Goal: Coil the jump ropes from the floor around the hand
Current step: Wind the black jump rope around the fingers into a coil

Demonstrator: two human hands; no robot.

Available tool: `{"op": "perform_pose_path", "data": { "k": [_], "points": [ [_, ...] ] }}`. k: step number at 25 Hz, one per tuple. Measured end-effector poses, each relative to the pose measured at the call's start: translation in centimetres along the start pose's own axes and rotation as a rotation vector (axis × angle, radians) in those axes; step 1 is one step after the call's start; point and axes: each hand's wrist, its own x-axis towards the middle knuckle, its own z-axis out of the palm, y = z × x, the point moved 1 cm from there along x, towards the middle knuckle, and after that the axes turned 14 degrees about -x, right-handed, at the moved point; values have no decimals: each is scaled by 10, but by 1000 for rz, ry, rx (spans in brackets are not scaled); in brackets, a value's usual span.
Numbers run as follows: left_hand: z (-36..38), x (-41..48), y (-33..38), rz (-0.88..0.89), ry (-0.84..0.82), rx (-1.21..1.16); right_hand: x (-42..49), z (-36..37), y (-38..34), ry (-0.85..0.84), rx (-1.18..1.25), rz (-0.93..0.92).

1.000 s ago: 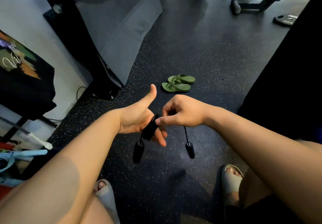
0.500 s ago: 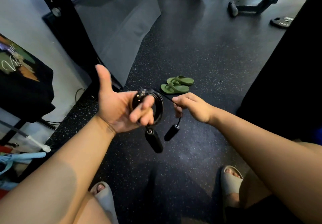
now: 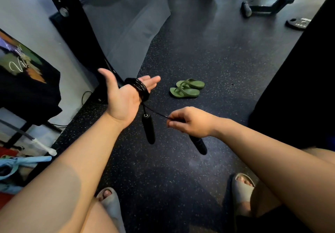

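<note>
The rope is coiled round the straight fingers of the left hand, just left of the sandals. One handle dangles below. The right hand, nearer than the sandals, grips the other handle. The floor runs wide beyond the sandals.

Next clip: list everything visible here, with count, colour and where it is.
jump rope: one, black, coiled round the left hand's fingers, its end running to the right hand
rope handles: two, black, one hanging below the left hand, one sticking out under the right hand
flip-flops: one pair, green, on the floor ahead
weight plate: one, dark, on the floor at far right
printed cloth: one, black, at left
floor: one, black with speckles, throughout
slides: two, grey, on the person's feet
left hand: one, fingers straight, palm toward the camera
right hand: one, pinching the rope
</note>
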Motion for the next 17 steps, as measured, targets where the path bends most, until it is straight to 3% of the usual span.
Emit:
{"op": "perform_pose_path", "data": {
  "k": [5, 9, 13, 17],
  "points": [
    [-13, 5, -20, -248, -36, 629, -1, -13, -9, 242, -168, -154],
    [0, -8, -25, -636, -283, 877, -5, -26, -4, 296, -93, -179],
    [10, -14, -27, -818, -422, 774, -9, -31, -1, 253, 1, -131],
    [10, -14, -24, -828, -541, 535, -8, -25, 6, 93, 205, -31]
  ]
}}
